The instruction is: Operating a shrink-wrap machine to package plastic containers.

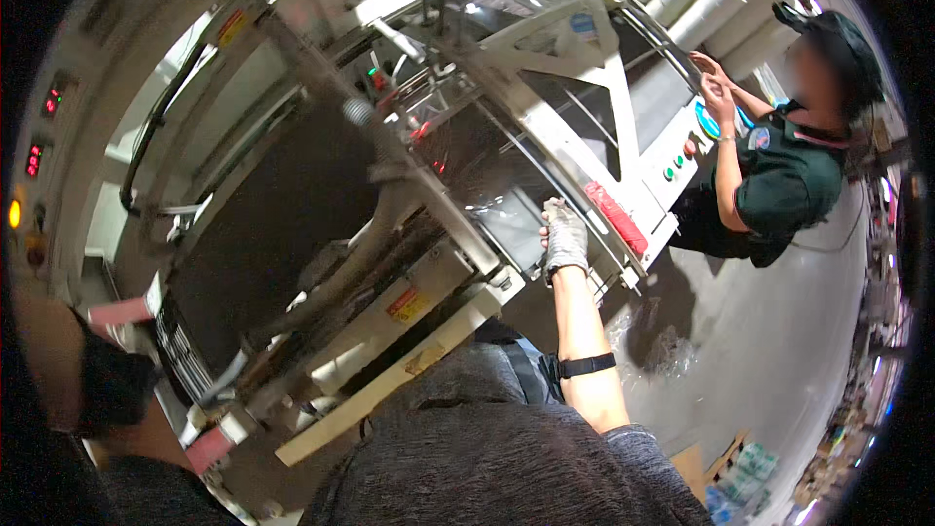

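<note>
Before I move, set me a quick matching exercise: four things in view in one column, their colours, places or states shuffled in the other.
Things:
1. Right hand
2. Forearm strap
3. Co-worker's shirt
4. Large rolls

Descriptions:
A. Dark green
B. White, at the picture's upper right
C. Gloved
D. Black, below the elbow-side sleeve's reach

Pairs: 1-C; 2-D; 3-A; 4-B

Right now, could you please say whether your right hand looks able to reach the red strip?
Probably yes: the red strip lies uncovered near the right hand, and nothing large seems to stand between.
</note>
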Action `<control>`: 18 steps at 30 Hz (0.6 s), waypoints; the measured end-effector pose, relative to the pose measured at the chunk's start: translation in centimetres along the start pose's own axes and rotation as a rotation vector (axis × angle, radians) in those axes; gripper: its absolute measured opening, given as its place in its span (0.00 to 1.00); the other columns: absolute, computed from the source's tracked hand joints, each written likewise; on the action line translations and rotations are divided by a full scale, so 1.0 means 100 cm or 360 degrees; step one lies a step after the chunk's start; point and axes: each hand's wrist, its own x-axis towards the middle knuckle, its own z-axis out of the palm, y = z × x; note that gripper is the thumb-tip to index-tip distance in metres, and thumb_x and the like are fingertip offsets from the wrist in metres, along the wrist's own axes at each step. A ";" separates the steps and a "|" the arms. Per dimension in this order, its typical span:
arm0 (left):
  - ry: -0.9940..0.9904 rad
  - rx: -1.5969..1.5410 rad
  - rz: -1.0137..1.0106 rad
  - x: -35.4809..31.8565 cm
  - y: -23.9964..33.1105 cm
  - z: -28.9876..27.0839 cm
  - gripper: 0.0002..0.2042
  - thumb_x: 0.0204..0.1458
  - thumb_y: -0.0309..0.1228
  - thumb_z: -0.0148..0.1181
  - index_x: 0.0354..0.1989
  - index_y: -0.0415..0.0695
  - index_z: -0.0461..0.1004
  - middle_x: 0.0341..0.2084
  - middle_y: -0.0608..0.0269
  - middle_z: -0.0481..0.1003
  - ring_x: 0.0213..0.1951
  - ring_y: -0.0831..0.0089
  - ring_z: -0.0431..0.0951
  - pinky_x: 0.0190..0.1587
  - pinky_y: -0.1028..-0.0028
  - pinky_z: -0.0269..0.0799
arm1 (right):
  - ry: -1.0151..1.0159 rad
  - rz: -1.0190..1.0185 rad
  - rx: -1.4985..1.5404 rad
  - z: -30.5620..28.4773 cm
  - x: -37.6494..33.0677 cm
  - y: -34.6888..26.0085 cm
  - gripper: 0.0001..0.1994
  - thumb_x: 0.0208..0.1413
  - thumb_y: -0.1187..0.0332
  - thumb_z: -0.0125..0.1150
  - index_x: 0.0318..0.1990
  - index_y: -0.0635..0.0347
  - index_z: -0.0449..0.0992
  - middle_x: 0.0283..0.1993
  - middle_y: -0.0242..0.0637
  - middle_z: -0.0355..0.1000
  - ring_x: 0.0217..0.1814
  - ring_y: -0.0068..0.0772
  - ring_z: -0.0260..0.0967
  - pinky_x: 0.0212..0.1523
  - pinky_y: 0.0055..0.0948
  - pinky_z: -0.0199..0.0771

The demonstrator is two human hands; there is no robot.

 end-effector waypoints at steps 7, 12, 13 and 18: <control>0.0071 0.0013 -0.1162 -0.065 -0.091 -0.013 0.15 0.48 0.35 0.54 0.40 0.37 0.71 0.35 0.58 0.73 0.39 0.71 0.72 0.42 0.73 0.66 | 0.0098 -0.0216 0.0096 -0.002 -0.028 -0.003 0.11 0.49 0.60 0.56 0.28 0.58 0.74 0.21 0.29 0.68 0.17 0.20 0.62 0.20 0.20 0.61; -0.0142 0.0491 -0.1537 -0.144 -0.138 -0.010 0.14 0.47 0.30 0.56 0.41 0.39 0.71 0.34 0.62 0.74 0.35 0.73 0.73 0.37 0.75 0.67 | 0.0038 -0.0244 -0.0023 0.011 -0.021 -0.002 0.16 0.49 0.53 0.54 0.29 0.59 0.75 0.19 0.32 0.68 0.16 0.21 0.61 0.19 0.23 0.61; -0.0045 0.0462 -0.1716 -0.169 -0.150 -0.015 0.14 0.44 0.29 0.59 0.40 0.38 0.71 0.33 0.61 0.75 0.37 0.70 0.74 0.39 0.72 0.68 | 0.0003 -0.0269 -0.0062 0.011 -0.013 0.003 0.16 0.47 0.53 0.57 0.29 0.58 0.75 0.19 0.29 0.68 0.15 0.18 0.60 0.15 0.20 0.60; -0.0683 0.0696 -0.1620 -0.183 -0.180 -0.024 0.16 0.54 0.30 0.44 0.49 0.38 0.65 0.49 0.59 0.67 0.40 0.70 0.73 0.43 0.74 0.69 | 0.0080 -0.0243 0.0045 0.010 0.005 0.019 0.14 0.49 0.53 0.57 0.32 0.55 0.76 0.22 0.25 0.70 0.16 0.14 0.60 0.14 0.16 0.59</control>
